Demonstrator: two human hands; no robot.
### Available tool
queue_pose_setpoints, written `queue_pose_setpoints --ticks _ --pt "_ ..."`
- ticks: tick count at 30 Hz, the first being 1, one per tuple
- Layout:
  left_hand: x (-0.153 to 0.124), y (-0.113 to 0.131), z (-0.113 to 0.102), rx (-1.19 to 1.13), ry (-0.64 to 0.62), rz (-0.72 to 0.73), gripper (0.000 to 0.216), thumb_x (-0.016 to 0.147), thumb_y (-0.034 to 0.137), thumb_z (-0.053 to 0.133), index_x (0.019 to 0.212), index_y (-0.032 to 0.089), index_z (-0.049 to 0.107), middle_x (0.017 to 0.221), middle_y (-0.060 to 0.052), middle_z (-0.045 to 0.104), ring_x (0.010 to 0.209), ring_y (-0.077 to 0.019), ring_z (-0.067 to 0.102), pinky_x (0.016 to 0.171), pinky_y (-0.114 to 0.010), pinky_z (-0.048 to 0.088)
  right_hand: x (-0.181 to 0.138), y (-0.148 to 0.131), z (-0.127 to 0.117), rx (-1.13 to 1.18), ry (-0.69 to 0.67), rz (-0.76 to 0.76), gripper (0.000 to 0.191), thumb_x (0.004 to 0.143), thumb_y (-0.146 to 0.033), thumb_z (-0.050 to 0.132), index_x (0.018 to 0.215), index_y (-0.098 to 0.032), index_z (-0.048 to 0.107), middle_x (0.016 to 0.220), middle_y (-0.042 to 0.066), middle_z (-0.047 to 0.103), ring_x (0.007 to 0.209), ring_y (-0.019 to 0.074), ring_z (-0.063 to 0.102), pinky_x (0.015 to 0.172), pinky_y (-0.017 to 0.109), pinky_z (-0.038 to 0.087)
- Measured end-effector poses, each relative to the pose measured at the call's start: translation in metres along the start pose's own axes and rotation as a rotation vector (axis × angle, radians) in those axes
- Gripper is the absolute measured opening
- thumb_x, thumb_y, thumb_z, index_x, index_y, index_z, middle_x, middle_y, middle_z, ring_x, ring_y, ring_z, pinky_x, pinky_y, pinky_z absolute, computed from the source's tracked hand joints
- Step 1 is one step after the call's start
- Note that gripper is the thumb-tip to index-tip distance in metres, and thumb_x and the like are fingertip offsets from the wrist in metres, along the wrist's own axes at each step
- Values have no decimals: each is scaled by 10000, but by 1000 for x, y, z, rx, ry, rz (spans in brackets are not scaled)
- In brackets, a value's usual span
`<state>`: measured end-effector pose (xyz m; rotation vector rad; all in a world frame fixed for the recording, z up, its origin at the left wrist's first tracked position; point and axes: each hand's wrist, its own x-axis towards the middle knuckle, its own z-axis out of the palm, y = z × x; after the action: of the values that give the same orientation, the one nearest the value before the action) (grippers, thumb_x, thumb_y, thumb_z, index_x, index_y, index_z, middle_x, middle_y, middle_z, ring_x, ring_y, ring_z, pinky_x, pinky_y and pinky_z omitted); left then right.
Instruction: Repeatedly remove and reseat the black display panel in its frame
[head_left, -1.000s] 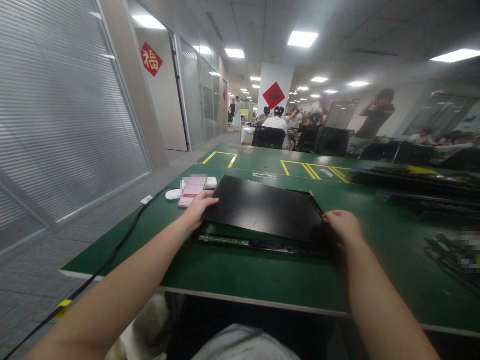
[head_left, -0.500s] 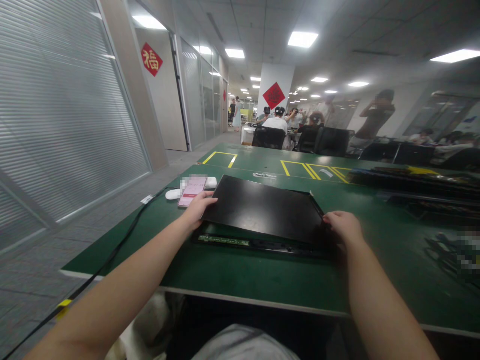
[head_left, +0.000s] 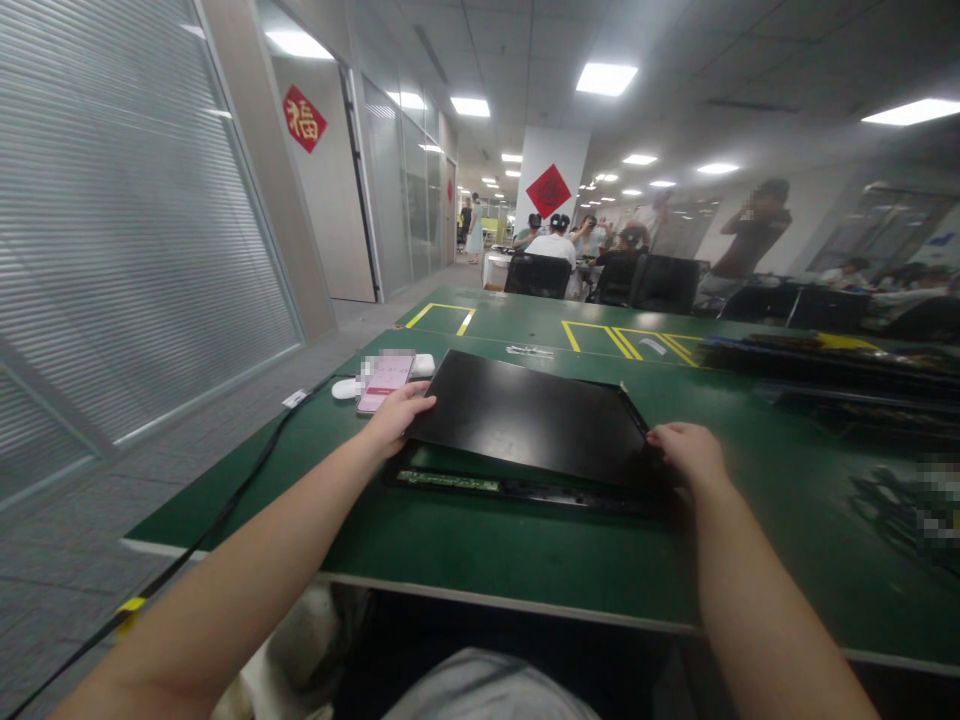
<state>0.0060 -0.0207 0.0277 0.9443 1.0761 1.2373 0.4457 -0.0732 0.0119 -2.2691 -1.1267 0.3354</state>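
Note:
A glossy black screen panel lies tilted over a dark frame, its near edge apart from the frame's near strip. Along that strip a narrow green circuit board shows. My left hand grips the panel's left edge, thumb on top and the other fingers mostly hidden below. At the right edge, the fingers of my right hand are pinched on the panel's side; whether they also touch the frame I cannot tell.
A phone and a white mouse-like object lie left of the panel on the green table. Dark panels are stacked at the right, near blurred cables. A black cable crosses the left edge. People sit farther back.

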Motion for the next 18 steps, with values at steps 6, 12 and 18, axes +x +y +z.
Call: queue_pose_setpoints --ticks 6,12,18 --pt "1 -1 -1 -15 11 -5 366 668 52 699 1023 135 680 725 -36 754 598 -167 690 554 -247 528 2 2 1 12 2 -4 242 731 -355 575 781 -215 767 708 60 729 600 205 635 563 312 427" --pt "4 -2 -3 -5 11 -2 401 638 77 718 1033 147 701 774 -46 765 629 -190 705 581 -278 544 3 3 2 61 -1 19 241 719 -352 581 785 -214 767 762 63 749 593 200 641 554 308 435" --pt "5 -4 -4 -11 21 -15 412 617 82 724 1023 146 691 741 -47 756 611 -186 697 571 -272 536 3 3 2 52 7 5 256 721 -357 582 805 -208 773 765 66 751 608 208 652 561 314 442"
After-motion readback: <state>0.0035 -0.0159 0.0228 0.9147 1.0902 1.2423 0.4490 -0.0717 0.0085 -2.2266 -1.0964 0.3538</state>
